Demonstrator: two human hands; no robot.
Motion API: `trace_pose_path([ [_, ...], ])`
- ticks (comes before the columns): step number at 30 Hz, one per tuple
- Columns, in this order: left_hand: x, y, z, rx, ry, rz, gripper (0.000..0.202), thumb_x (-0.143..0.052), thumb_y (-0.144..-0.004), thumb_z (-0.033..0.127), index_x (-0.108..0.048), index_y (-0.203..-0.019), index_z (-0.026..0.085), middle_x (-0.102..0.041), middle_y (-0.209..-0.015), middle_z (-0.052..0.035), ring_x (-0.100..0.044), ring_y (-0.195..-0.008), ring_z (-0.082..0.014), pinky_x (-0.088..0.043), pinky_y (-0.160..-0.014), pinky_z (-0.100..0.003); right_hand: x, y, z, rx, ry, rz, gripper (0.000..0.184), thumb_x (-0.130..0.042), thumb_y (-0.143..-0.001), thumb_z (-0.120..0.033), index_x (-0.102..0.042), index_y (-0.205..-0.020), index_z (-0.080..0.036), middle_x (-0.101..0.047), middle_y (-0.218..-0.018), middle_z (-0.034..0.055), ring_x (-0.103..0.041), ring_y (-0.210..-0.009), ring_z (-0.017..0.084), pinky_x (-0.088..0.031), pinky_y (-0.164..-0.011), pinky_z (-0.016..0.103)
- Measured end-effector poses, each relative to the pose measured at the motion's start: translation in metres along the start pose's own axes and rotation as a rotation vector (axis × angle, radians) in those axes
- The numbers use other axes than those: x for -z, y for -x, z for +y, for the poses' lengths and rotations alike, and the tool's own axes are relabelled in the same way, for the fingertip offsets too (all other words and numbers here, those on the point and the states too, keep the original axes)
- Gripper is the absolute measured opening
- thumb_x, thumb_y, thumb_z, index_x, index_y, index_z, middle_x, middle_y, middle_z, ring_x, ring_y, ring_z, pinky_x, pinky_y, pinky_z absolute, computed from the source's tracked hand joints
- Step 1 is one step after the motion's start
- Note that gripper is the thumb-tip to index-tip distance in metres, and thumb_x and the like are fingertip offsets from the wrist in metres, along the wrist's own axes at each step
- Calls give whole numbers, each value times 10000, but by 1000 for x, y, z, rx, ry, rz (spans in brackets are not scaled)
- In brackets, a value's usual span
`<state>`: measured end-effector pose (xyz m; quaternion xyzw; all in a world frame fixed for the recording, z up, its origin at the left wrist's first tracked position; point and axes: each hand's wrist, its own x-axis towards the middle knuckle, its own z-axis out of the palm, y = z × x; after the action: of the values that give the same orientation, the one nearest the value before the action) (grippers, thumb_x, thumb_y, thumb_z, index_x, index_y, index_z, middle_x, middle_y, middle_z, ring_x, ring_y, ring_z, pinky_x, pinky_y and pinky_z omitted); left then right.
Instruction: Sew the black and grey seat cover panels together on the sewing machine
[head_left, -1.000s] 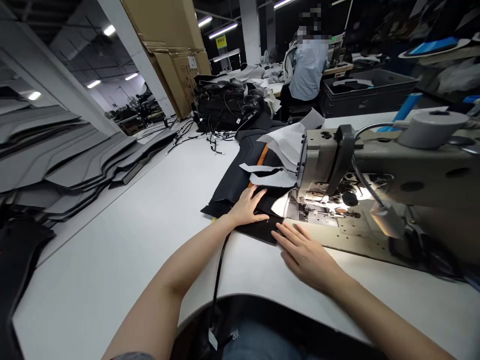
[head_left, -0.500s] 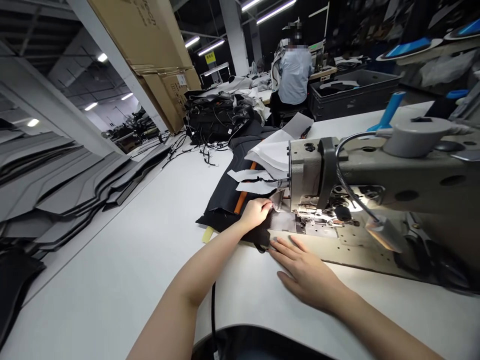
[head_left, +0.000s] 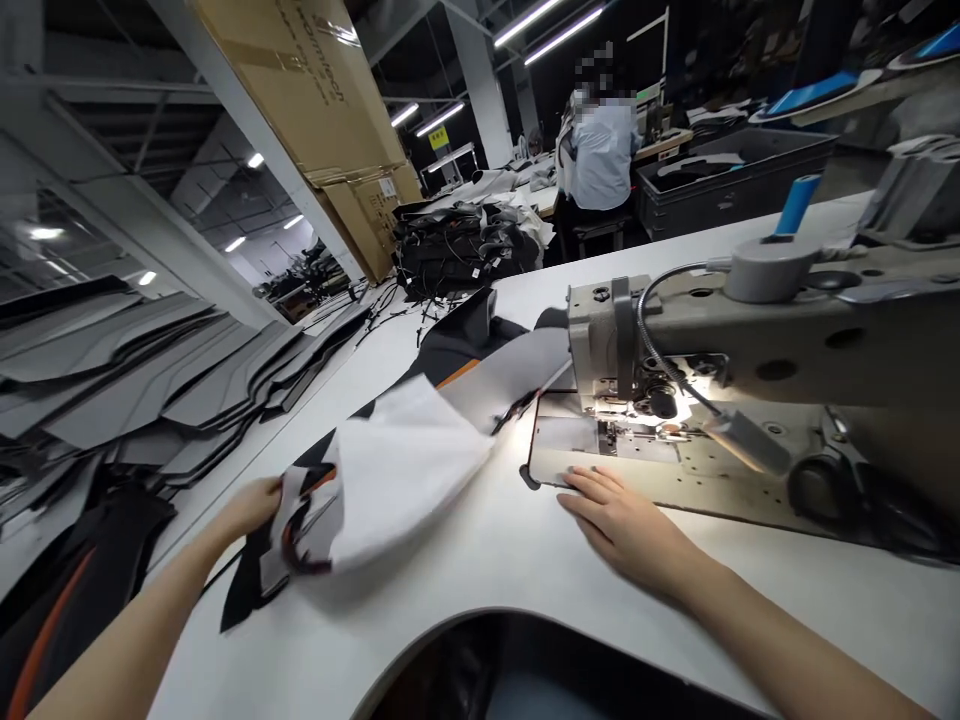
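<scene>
My left hand (head_left: 253, 503) is closed on the edge of a sewn fabric piece (head_left: 409, 465), black with orange strips and a pale grey-white backing. The piece stretches across the white table, its far part lying behind the head of the sewing machine (head_left: 675, 330). Its near end hangs bunched beside my left fingers, blurred by motion. My right hand (head_left: 622, 530) lies flat, fingers stretched, with the fingertips on the front edge of the machine's bed plate (head_left: 555, 465). Under the lit needle area no fabric shows.
Stacked grey panels (head_left: 187, 370) line the left side. A dark pile with cables (head_left: 465, 245) and cardboard boxes (head_left: 300, 100) stand at the back. Scissors (head_left: 840, 490) rest by the machine. A co-worker (head_left: 600, 155) sits beyond, near a grey bin (head_left: 735, 185).
My left hand has swung from beside the needle area to the far left, pulling the fabric piece away from the machine. My right hand stays nearly in place on the plate's edge.
</scene>
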<state>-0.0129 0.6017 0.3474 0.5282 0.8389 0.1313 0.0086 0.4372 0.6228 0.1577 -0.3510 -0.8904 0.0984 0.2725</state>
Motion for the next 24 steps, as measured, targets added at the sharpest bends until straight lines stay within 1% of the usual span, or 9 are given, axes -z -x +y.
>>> trace_pose_path([
  [2, 12, 9, 8, 23, -6, 114, 291, -312, -789, 286, -565, -890, 183, -622, -728, -2, -601, -742, -195, -471, -620, -271, -4, 1, 2, 15, 18, 16, 352, -410, -871, -127, -593, -1158, -221, -538, -1289, 89, -448, -1232, 250, -359, -1042, 489],
  [4, 0, 26, 35, -69, 0, 141, 362, -321, -817, 301, -498, -1117, 203, -629, -958, -5, -594, -891, -176, -474, -734, -261, -6, 3, 3, 42, 46, 14, 368, -409, -866, -116, -584, -1171, -222, -533, -1296, 87, -448, -1231, 252, -373, -1031, 490],
  [8, -71, 69, 106, -617, -257, -383, 657, -542, -750, 315, -312, -1358, 223, -547, -1211, -82, -556, -1049, -251, -477, -807, -316, -3, 10, 0, 48, 97, 75, 415, -386, -888, -122, -513, -1270, -218, -513, -1315, 97, -472, -1202, 246, -420, -992, 458],
  [10, -102, 79, 122, -657, -394, -428, 716, -513, -749, 182, -220, -1401, 199, -516, -1237, -118, -552, -1053, -268, -479, -797, -342, 0, 13, -6, 26, 126, 141, 457, -371, -889, -109, -459, -1325, -215, -483, -1343, 106, -469, -1203, 246, -440, -971, 435],
  [13, -123, 71, 117, -645, -483, -393, 730, -388, -771, 55, -109, -1431, 195, -510, -1212, -130, -595, -943, -242, -483, -740, -339, -1, 8, -15, 7, 181, 196, 509, -373, -866, -82, -406, -1363, -188, -407, -1400, 141, -400, -1266, 272, -423, -984, 451],
  [16, -123, 55, 104, -782, -480, -413, 755, -395, -768, 52, -89, -1442, 201, -536, -1156, -117, -615, -851, -217, -477, -685, -302, -8, -19, -19, -12, 214, 222, 545, -399, -842, -74, -361, -1380, -149, -303, -1448, 199, -273, -1340, 312, -354, -1023, 517],
  [20, -104, 42, 114, -1339, -434, -481, 563, -418, -823, 125, -328, -1365, 248, -616, -862, -19, -575, -636, -153, -439, -559, -245, -25, -77, -21, 54, 256, 200, 629, -429, -820, -30, -296, -1413, -189, -247, -1472, 214, -186, -1366, 345, -262, -1036, 599],
  [22, -90, 35, 135, -1584, -405, -349, 443, -372, -858, 117, -457, -1267, 264, -586, -714, 11, -530, -571, -136, -427, -545, -241, -37, -103, -24, 76, 259, 183, 597, -446, -851, -70, -288, -1417, -175, -300, -1450, 216, -259, -1345, 326, -267, -1046, 577],
  [24, -81, 26, 163, -1676, -336, -175, 394, -342, -875, 115, -511, -1206, 245, -595, -729, -2, -543, -621, -137, -453, -602, -252, -48, -118, -27, 70, 250, 170, 509, -457, -871, -111, -365, -1371, -129, -434, -1367, 210, -413, -1264, 284, -365, -1019, 480],
])
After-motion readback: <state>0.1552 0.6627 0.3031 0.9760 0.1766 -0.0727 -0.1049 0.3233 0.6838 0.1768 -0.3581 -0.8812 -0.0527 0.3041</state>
